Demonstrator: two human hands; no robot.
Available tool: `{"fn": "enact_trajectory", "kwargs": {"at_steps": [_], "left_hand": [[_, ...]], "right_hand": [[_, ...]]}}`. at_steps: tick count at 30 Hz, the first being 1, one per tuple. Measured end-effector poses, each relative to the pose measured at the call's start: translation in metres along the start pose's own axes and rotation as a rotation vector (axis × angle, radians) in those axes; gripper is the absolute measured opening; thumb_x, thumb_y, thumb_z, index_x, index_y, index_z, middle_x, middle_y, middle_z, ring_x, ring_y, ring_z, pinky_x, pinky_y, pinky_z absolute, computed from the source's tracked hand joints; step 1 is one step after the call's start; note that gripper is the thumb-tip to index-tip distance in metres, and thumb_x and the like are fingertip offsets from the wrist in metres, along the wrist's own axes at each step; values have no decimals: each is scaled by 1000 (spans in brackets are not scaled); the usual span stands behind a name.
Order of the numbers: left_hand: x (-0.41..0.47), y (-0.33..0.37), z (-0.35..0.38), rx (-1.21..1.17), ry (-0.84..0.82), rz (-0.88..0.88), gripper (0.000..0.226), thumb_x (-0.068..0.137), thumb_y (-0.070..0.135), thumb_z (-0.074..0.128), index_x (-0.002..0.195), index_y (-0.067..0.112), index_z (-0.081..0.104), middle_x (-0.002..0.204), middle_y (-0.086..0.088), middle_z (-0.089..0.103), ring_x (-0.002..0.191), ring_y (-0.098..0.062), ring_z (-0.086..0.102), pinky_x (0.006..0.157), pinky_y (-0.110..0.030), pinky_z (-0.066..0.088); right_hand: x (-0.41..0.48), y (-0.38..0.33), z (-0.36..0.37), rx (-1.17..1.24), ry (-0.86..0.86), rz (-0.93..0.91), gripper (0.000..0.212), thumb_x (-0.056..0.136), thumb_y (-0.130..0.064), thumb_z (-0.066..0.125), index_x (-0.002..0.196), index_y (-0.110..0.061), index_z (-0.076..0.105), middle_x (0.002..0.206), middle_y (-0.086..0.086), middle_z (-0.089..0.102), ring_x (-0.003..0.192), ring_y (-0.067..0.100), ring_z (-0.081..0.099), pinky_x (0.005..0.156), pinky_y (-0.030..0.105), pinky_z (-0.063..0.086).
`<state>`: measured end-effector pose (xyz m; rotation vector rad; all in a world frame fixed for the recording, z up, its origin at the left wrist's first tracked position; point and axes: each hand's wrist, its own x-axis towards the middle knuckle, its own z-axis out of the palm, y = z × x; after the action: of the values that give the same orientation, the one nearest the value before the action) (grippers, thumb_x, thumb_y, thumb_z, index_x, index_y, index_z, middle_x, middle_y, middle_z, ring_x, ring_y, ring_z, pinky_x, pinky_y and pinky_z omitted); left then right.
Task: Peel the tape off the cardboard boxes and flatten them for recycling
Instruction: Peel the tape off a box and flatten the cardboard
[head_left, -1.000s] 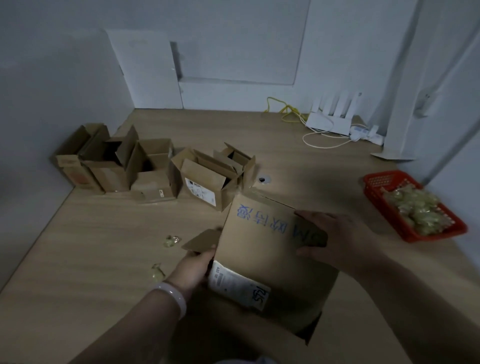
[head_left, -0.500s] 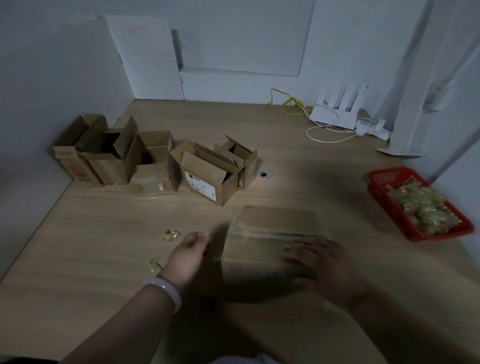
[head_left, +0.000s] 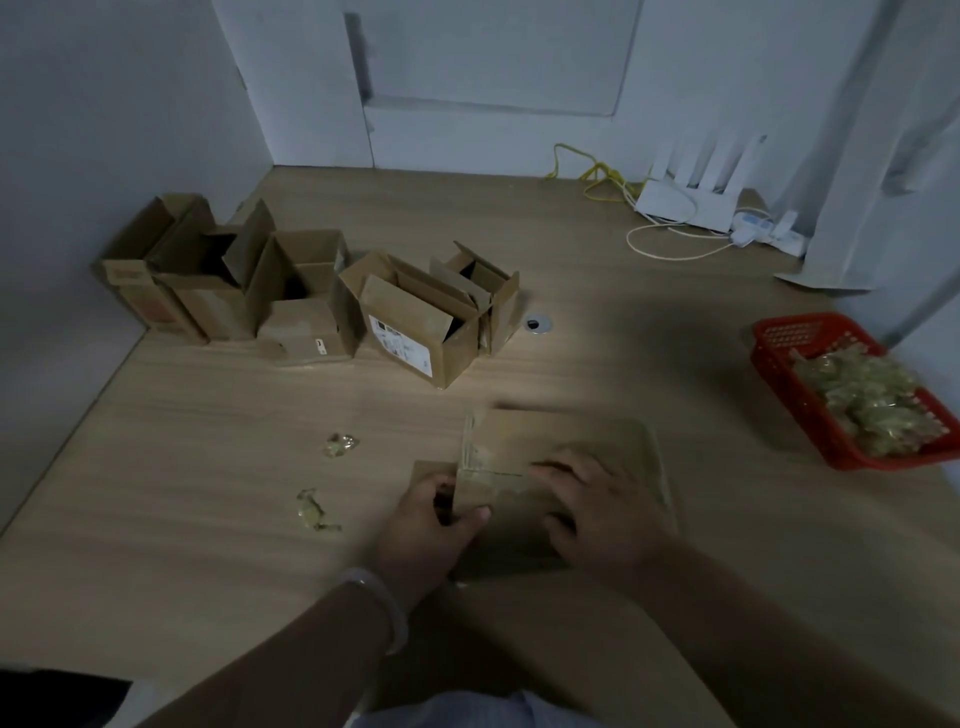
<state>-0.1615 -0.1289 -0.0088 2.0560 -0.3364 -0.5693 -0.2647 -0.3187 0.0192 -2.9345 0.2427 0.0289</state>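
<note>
1. A closed cardboard box (head_left: 597, 441) lies on the tabletop (head_left: 208, 519) just in front of the person, under both hands.
2. A strip of clear tape (head_left: 480, 460) runs down the box's left end and meets another strip along the top seam.
3. The left hand (head_left: 426, 525) grasps the left end of the box. Its thumb lies on the near face and its fingers (head_left: 441, 488) curl round the far side of that end. A pale bracelet (head_left: 387, 605) sits on this wrist.
4. The right hand (head_left: 605, 512) lies on top of the box with bent fingers (head_left: 550, 470) reaching to the tape seam. The blur hides whether they pinch the tape or only press on it.
5. Two small crumpled wads of tape (head_left: 340, 445) lie on the tabletop left of the box, apart from it and from each other.
6. A row of open boxes (head_left: 311, 301) with raised flaps stands at the far left, along the wall.
7. A red basket (head_left: 779, 343) at the right edge holds a heap of crumpled tape (head_left: 872, 400).
8. A white router (head_left: 685, 202) with a yellow cable (head_left: 597, 174) stands at the far wall.
</note>
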Motion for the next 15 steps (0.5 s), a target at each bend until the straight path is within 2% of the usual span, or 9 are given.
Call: {"fn": "enact_trajectory", "kwargs": {"at_steps": [1, 3, 5, 7, 9, 12, 15], "left_hand": [[-4, 0, 2, -24, 36, -11, 26, 75, 33, 78, 87, 31, 54, 85, 17, 65, 80, -1, 63, 68, -16, 49], [-9, -2, 4, -55, 90, -14, 26, 75, 31, 78, 83, 27, 54, 80, 12, 65, 76, -3, 62, 60, -11, 45], [-15, -8, -1, -67, 106, 9, 23, 77, 25, 78, 85, 22, 56, 81, 8, 65, 76, -1, 61, 63, -9, 44], [-23, -14, -11, -114, 51, 48, 21, 76, 14, 78, 86, 19, 60, 81, 7, 65, 76, 1, 61, 66, -8, 45], [-33, -21, -21, -53, -18, 92, 25, 73, 11, 80, 85, 26, 65, 86, 14, 68, 81, 2, 63, 69, -8, 46], [-45, -22, -29, 122, 53, 191, 28, 74, 14, 80, 78, 39, 68, 84, 23, 67, 83, 5, 62, 72, -5, 44], [-47, -16, -31, 214, 108, 299, 14, 80, 15, 75, 82, 28, 73, 88, 17, 67, 87, 1, 62, 79, -17, 48]], "right_hand": [[4, -7, 5, -3, -1, -25, 59, 85, -47, 44, 142, -35, 40, 149, -5, 35, 141, 20, 25, 115, 40, 24], [4, -17, 14, -7, 41, -78, 56, 90, -41, 37, 143, -25, 42, 153, -1, 33, 144, 20, 22, 119, 42, 15], [-1, -19, 18, -6, 84, -90, 56, 92, -41, 31, 142, -20, 45, 152, 2, 37, 143, 19, 27, 119, 42, 18], [-1, -16, 18, 15, 95, -94, 56, 92, -42, 31, 140, -19, 47, 151, 2, 39, 142, 19, 31, 118, 42, 22], [1, -15, 18, 16, 93, -95, 56, 91, -42, 33, 140, -19, 48, 150, 2, 41, 141, 19, 32, 117, 42, 23], [1, -17, 20, 10, 84, -89, 56, 91, -42, 34, 140, -19, 48, 149, 2, 41, 140, 19, 33, 117, 41, 23], [1, -16, 19, -1, 70, -90, 57, 91, -42, 31, 142, -20, 45, 151, 1, 38, 142, 18, 30, 119, 39, 19]]}}
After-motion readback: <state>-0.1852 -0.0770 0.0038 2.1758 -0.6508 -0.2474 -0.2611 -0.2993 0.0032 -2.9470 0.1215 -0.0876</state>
